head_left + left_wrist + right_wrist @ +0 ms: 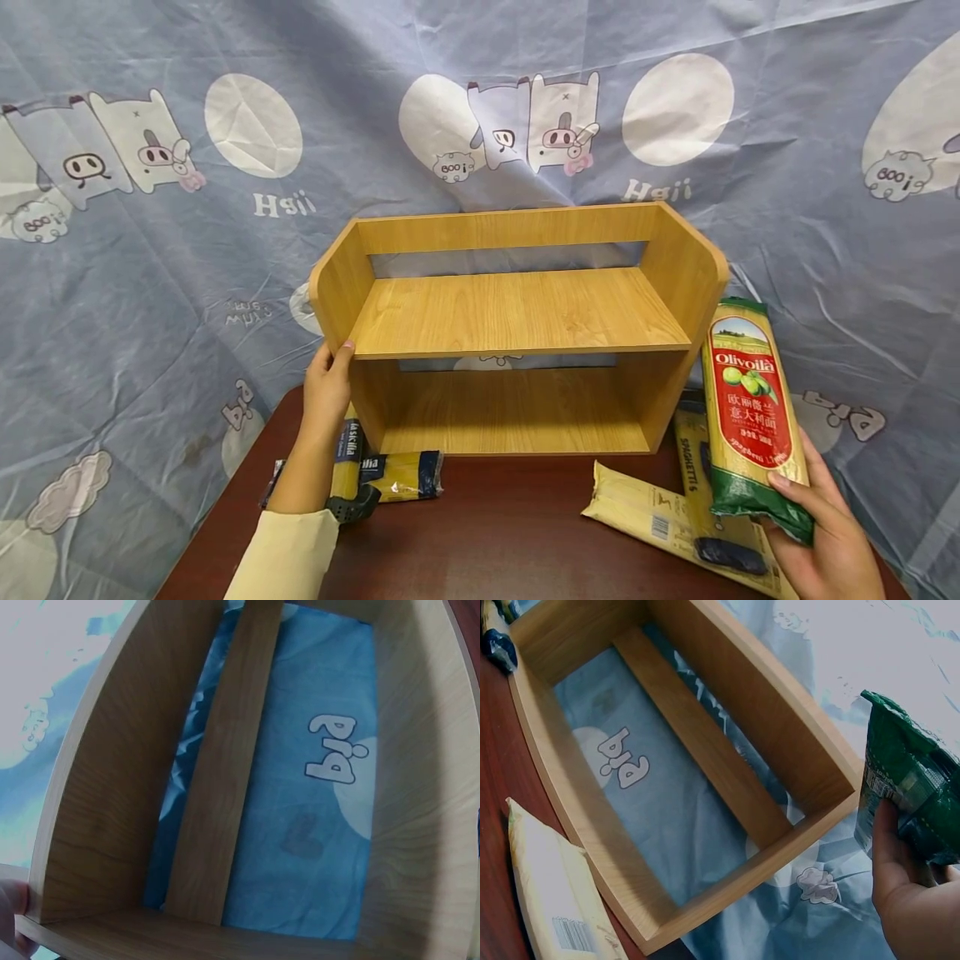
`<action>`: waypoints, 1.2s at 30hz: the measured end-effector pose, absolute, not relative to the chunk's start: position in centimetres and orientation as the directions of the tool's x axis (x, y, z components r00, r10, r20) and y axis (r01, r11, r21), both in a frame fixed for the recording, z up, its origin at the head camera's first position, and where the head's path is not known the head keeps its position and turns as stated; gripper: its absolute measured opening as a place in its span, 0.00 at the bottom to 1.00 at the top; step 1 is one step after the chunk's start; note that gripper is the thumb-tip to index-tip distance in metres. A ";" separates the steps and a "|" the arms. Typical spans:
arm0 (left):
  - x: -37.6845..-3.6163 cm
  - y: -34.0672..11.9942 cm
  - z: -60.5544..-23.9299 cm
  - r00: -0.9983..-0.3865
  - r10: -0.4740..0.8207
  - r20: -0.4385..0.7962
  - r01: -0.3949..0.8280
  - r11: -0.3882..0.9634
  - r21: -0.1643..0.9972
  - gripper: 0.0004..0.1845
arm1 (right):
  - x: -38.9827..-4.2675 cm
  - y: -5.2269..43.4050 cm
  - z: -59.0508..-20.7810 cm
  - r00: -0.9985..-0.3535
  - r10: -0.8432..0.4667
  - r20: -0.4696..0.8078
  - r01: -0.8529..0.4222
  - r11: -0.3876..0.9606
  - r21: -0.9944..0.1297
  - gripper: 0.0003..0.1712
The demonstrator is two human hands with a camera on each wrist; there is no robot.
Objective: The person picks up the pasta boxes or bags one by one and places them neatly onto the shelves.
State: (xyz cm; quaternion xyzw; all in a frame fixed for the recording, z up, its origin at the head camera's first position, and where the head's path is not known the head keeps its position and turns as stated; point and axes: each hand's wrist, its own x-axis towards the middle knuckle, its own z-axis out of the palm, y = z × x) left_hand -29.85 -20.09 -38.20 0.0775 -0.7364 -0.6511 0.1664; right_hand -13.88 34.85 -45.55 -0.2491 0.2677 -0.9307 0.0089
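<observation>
A two-tier wooden shelf [517, 312] stands on the table, both its levels bare. My left hand [327, 392] grips the shelf's left side panel near the upper board; in the left wrist view only some fingertips [16, 896] show at the panel's edge. On the right, my right hand [825, 517] holds a spaghetti pack [752, 408] by its lower end, beside the shelf's right panel. The pack is yellow with a red label and green ends, tilted slightly. In the right wrist view its green end [915, 780] rises above my thumb and fingers.
Yellow and navy pasta packs [408, 475] lie left of the shelf, partly behind my left forearm. Beside the right panel, a cream pack [645, 504] and a spaghetti pack [693, 458] overlap on the dark red table [495, 533]. A patterned blue cloth [510, 42] hangs behind.
</observation>
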 end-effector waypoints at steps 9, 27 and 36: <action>-29.9 -20.2 -38.5 -0.932 -0.335 0.138 0.094 0.145 0.985 0.28 | -14.3 34.4 -44.1 -0.852 -0.124 0.508 -0.142 -0.880 -0.454 0.42; -29.8 -20.1 -38.5 -0.920 -0.368 0.134 0.085 0.146 0.986 0.28 | -14.9 32.8 -42.1 -0.834 -0.022 0.551 -0.210 -0.911 -0.354 0.43; -29.8 -20.0 -38.4 -0.921 -0.363 0.142 0.091 0.152 0.984 0.28 | -15.0 32.6 -41.1 -0.828 -0.001 0.560 -0.212 -0.925 -0.316 0.43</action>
